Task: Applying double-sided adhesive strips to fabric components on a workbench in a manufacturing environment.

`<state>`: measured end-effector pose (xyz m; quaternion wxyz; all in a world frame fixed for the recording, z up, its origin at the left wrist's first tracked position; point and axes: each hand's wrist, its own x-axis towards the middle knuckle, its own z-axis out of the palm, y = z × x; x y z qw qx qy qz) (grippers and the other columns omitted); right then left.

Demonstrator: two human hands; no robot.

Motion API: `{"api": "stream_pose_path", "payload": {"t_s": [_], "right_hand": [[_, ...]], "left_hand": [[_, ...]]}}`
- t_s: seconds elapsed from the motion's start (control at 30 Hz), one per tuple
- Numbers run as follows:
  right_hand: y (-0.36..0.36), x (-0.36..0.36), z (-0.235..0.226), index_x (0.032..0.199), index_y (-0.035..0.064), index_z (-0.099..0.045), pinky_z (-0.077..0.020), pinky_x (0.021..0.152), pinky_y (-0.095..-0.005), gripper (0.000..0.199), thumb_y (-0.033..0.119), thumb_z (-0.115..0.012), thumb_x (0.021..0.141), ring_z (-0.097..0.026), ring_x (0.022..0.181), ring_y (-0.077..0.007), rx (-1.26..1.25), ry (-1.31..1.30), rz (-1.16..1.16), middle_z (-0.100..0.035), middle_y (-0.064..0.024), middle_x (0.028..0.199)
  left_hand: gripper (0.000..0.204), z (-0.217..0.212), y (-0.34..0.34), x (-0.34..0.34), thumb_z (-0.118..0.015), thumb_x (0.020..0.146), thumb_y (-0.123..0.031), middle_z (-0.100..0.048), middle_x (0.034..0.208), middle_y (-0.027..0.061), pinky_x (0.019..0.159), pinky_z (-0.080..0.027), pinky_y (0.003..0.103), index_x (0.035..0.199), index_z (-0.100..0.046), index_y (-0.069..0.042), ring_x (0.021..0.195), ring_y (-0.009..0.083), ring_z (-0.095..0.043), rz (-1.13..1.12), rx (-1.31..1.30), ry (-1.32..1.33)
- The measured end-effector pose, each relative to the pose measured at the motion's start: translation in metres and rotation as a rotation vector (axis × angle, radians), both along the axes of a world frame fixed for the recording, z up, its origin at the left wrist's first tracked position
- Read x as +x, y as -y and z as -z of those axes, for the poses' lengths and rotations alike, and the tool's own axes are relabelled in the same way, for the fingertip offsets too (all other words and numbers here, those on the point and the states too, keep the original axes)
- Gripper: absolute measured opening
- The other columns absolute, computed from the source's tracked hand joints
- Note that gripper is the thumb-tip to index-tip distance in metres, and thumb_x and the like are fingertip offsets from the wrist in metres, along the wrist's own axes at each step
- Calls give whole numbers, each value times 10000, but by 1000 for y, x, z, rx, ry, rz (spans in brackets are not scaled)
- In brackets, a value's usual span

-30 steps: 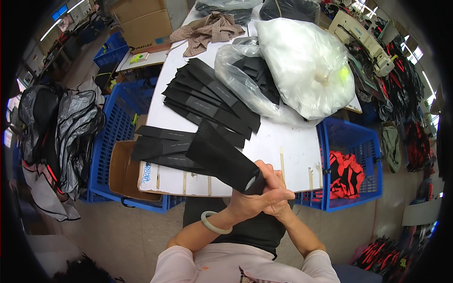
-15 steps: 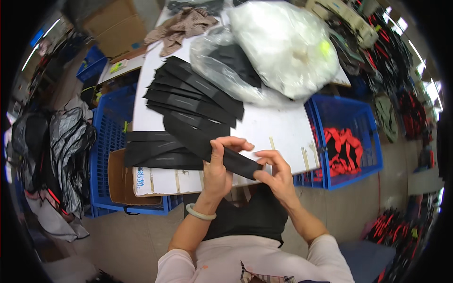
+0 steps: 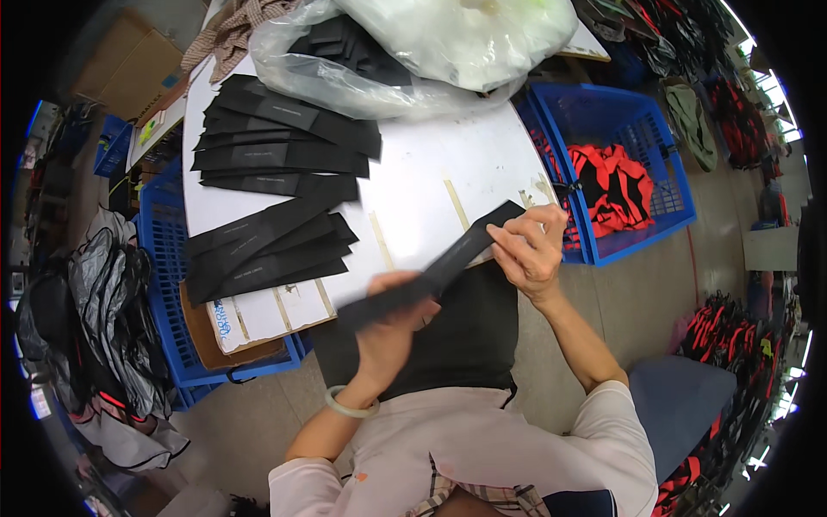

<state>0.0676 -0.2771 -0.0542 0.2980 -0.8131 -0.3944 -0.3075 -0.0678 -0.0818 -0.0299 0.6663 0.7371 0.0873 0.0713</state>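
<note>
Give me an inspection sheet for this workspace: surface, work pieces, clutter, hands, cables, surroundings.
Surface: white table, marked with tan strips
Work pieces: held black band; far pile and near pile of black bands
Clutter: clear bag with black pieces, bulging white bag, checked cloth
Hands: left hand at the band, blurred; right hand gripping near its right end
Cables: nothing seen
Surroundings: left blue crate; right blue crate holding red-and-black pieces

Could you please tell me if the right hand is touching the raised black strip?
Touching: the head view shows the right hand pinching the black strip near one end.
</note>
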Motion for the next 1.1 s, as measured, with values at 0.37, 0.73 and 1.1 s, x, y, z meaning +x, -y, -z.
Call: {"api": "stream_pose_path", "payload": {"t_s": [0.37, 0.73, 1.1], "right_hand": [[15, -5, 31, 1020, 52, -661, -428, 886, -427, 314, 165, -744, 739, -570, 1033, -260, -217, -192, -192, -613, -80, 1093], [33, -19, 39, 1220, 145, -630, -355, 1015, -442, 459, 254, -742, 788, -508, 1212, -226, -335, -223, -29, -564, -34, 1320], [31, -32, 45, 1294, 193, -593, -312, 1031, -425, 484, 198, -696, 820, -480, 1241, -205, -362, -210, 64, -535, -21, 1362]], "left_hand": [[846, 31, 29, 27, -779, 733, -169, -333, 1478, 225, 1138, -236, 528, 1428, -343, 37, 1406, 418, -265, 329, 913, 146], [669, 44, 13, 46, -731, 753, -61, -410, 1439, 209, 1118, -286, 520, 1355, -452, 28, 1368, 385, -365, 358, 1023, 284], [488, 60, 18, 53, -652, 806, -7, -463, 1375, 238, 1120, -310, 504, 1263, -504, 78, 1334, 390, -408, 275, 1044, 398]]}}
